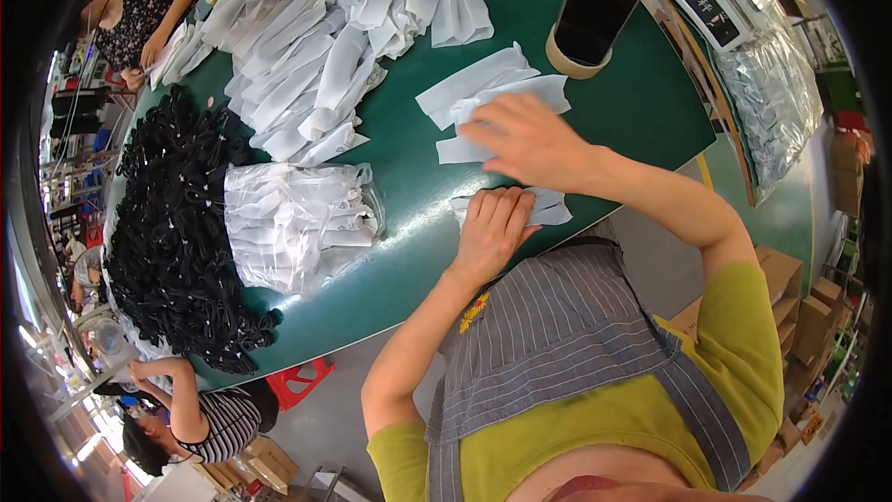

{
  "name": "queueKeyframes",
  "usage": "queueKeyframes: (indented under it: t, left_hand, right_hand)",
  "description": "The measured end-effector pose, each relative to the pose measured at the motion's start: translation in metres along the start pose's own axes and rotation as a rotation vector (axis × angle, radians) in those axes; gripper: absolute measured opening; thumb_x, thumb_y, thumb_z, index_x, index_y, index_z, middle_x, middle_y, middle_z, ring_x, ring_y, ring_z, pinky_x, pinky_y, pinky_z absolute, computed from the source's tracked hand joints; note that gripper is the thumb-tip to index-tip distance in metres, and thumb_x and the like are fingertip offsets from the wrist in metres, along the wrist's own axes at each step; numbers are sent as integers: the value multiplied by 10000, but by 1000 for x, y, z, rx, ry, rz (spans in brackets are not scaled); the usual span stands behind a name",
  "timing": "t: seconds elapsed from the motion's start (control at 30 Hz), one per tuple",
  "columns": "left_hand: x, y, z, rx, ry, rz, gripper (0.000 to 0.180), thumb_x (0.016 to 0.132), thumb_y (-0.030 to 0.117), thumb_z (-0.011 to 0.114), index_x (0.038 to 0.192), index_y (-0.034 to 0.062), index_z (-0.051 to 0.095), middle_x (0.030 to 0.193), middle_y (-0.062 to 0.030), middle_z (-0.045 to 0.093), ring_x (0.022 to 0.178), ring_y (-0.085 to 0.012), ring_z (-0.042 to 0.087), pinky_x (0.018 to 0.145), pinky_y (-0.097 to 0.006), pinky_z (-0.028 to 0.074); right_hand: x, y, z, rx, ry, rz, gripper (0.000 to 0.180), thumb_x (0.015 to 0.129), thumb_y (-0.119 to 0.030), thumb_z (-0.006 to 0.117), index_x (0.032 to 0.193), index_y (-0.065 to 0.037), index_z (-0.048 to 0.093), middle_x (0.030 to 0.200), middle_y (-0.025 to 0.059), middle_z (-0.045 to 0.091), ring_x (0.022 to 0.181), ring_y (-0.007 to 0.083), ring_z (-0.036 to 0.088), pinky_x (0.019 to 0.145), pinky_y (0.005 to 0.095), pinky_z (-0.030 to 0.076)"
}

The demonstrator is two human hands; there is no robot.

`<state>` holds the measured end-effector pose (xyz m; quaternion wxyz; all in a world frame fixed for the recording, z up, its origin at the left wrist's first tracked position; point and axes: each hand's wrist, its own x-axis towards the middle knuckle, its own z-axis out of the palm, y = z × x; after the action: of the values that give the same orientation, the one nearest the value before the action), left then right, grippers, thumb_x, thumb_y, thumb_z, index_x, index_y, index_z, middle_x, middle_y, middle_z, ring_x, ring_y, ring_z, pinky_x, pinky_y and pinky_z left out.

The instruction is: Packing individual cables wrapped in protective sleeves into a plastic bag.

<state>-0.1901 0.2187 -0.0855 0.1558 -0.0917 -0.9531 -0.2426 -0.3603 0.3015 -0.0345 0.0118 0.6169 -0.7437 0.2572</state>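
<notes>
My left hand (494, 228) presses down with its fingers together over a small stack of flat white packets (553, 208) at the near edge of the green table. Its fingertips hide part of that stack. Just beyond it, my right hand (534, 141) is blurred by motion, its fingers apart over more loose white packets (478, 84). Nothing shows between those fingers, though its palm is hidden. A clear plastic bag (297, 223) filled with rows of the white packets lies to the left of my hands.
A large heap of white packets (325, 46) covers the far left of the table (409, 112). Black cords in bundles (181, 232) are piled at its left edge. A phone (599, 14) leans in a tape roll (576, 60) at the far right. Two people sit at left.
</notes>
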Motion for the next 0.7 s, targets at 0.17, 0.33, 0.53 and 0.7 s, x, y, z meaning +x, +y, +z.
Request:
queueKeyframes:
  t: [0.17, 0.33, 0.53, 0.7]
  left_hand:
    - [8, 1, -8, 2, 41, 32, 490, 743, 249, 744, 1134, -4, 591, 1247, -183, 527, 1155, -329, 502, 1009, -462, 391]
    - [4, -5, -9, 56, 34, 48, 403, 755, 275, 752, 1037, 22, 616, 1326, -217, 486, 1200, -352, 479, 1050, -498, 352]
    - [12, -12, -11, 18, -26, 51, 498, 747, 321, 750, 1123, 45, 577, 1380, -205, 464, 1204, -339, 479, 1022, -485, 359]
    - [15, -15, -1, -71, -37, 29, 581, 743, 334, 751, 1218, 64, 555, 1413, -203, 439, 1230, -331, 464, 1021, -487, 355]
  right_hand:
    - [42, 4, 47, -70, -435, -109, 205, 764, -192, 734, 917, -77, 661, 1005, 86, 635, 1010, 230, 577, 824, 405, 416]
    - [51, -2, 35, 420, -736, 201, 208, 820, -243, 691, 917, -60, 666, 942, 99, 650, 875, 256, 624, 743, 377, 472]
    - [-11, 15, -8, 227, -24, 107, 245, 809, -125, 679, 1039, -68, 614, 1036, 97, 616, 967, 268, 593, 800, 376, 485]
    - [-39, 52, -17, -224, 8, 103, 338, 778, -24, 650, 1109, -66, 595, 1029, 99, 585, 993, 293, 563, 839, 389, 472]
